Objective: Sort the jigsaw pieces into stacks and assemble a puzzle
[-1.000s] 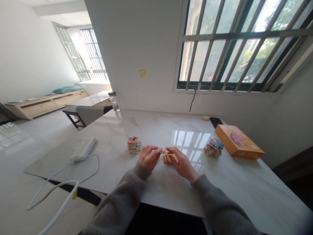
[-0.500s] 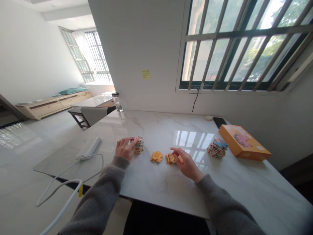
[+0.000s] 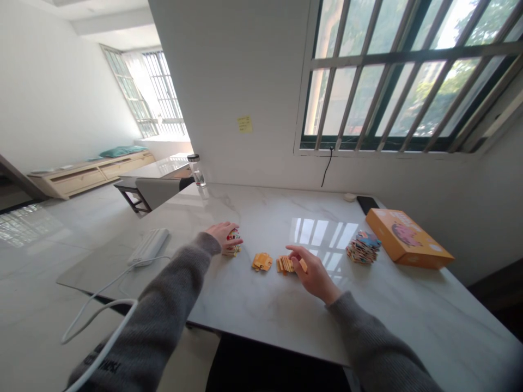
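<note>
A white marbled worktop [image 3: 261, 316] filled most of the lower half of the frame, and a barred window [image 3: 402, 92] took up the upper right. A low wooden cabinet [image 3: 87, 178] ran along a wall at the middle left. At the right of the frame an orange box [image 3: 408, 238] lay flat on the worktop, and at the left lay a white power strip [image 3: 147, 247] with its pale cable.

The right hand [image 3: 314, 275] was just right of the lower centre, loosely spread, its thumb and forefinger parted over the right end of a row of orange pieces; whether it touched them could not be told. The left hand [image 3: 222, 234], left of centre, had its thumb and fingers parted around the upper part of the left stack of puzzle pieces [image 3: 234, 237]; how firmly they pressed could not be told.

The right stack of puzzle pieces [image 3: 363, 249] stood near the box's left side. A clear bottle [image 3: 198, 173] with a dark lid stood at the worktop's far left corner, and a black phone [image 3: 366, 204] lay behind the box. Near the centre, the row of orange pieces [image 3: 285, 264] leaned together beside a smaller orange pile [image 3: 262, 262], the two slightly apart
</note>
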A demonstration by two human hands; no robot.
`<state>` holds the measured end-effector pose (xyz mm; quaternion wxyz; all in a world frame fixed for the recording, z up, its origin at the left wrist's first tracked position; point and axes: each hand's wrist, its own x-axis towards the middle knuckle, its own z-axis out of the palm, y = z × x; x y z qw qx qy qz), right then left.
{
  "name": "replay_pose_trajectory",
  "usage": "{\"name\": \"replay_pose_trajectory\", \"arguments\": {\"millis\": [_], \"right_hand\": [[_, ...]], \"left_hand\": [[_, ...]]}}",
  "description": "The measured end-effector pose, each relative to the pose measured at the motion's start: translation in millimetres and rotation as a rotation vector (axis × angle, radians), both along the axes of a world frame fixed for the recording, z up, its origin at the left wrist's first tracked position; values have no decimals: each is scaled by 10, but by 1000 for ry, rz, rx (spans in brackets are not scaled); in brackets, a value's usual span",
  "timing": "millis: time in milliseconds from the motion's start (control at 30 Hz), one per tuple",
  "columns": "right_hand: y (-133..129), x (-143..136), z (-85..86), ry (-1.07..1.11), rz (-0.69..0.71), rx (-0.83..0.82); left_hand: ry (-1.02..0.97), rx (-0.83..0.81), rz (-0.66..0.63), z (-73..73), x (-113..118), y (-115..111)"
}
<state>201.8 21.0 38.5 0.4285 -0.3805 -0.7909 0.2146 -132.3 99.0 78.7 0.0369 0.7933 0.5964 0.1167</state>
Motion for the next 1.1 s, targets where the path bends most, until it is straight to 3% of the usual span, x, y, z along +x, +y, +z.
{"name": "replay_pose_trajectory", "arguments": {"millis": [133,333,400,500,567,667,767,833,933,1100], "right_hand": [[-6,1,1,13,-2,-7],[7,0,11,45,-18,25],[28,13,35,96,-49,37],[31,-37,62,282,-87,-66],[-14,-189,39,458,-47,-242],[-132,-647,-91,670,142,-563],[-199,-1239,-255,853,224,-869],[-168,-1570,-309,961,206,-1035],[-45,-1855,-282,1064,167,-1125],[136,-1960,-205,978,143,-1119]], "left_hand": [[-91,-42,-26,-45,-58,107],[-25,6,-53,-45,-52,86],[-132,109,-39,-51,-72,51],[-495,283,62,-142,-156,-11],[-830,307,211,-270,-222,-51],[-1203,197,424,-530,-280,-111],[-1305,110,485,-781,-283,-185],[-1338,75,480,-895,-281,-234],[-1419,32,470,-963,-284,-291],[-1549,-69,439,-931,-243,-338]]}}
